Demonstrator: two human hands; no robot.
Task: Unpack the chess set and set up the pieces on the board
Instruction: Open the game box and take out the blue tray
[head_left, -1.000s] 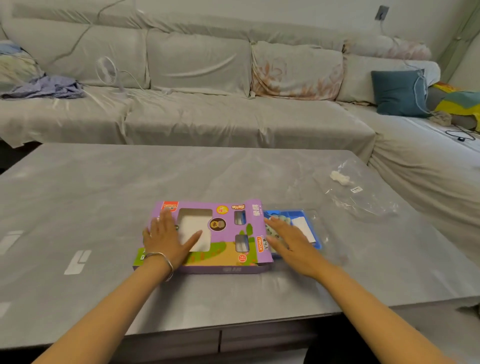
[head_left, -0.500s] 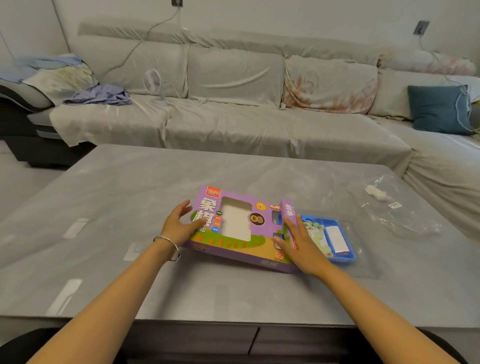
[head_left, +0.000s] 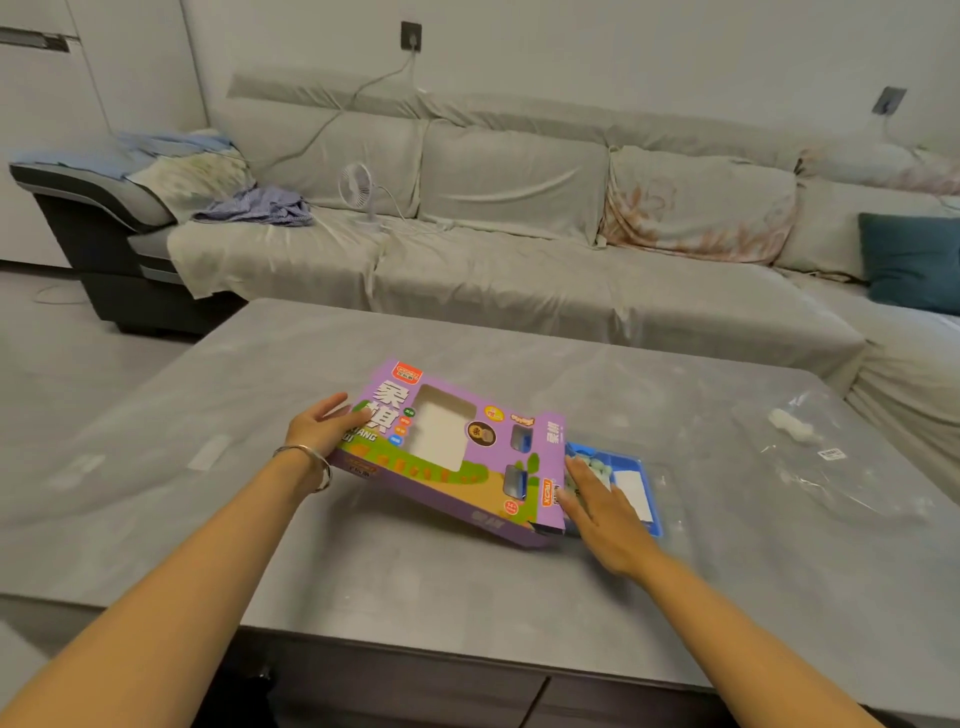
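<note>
Head cam: purple cardboard box (head_left: 483, 493) on the grey table (head_left: 415, 571) is gripped at one end by the left hand (head_left: 317, 431). Blue plastic tray (head_left: 626, 461) poking out the other end is touched by the flat, straight-fingered right hand (head_left: 602, 512).

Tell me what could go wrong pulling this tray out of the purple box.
The left hand tilts the purple box up, so the blue tray may slide out fast and spill its pieces over the table.
The right hand only presses flat on the tray, so it may slip.

A grey table (head_left: 415, 582) bears a purple box (head_left: 467, 493), blue tray (head_left: 629, 460) and clear bag (head_left: 831, 467).
</note>
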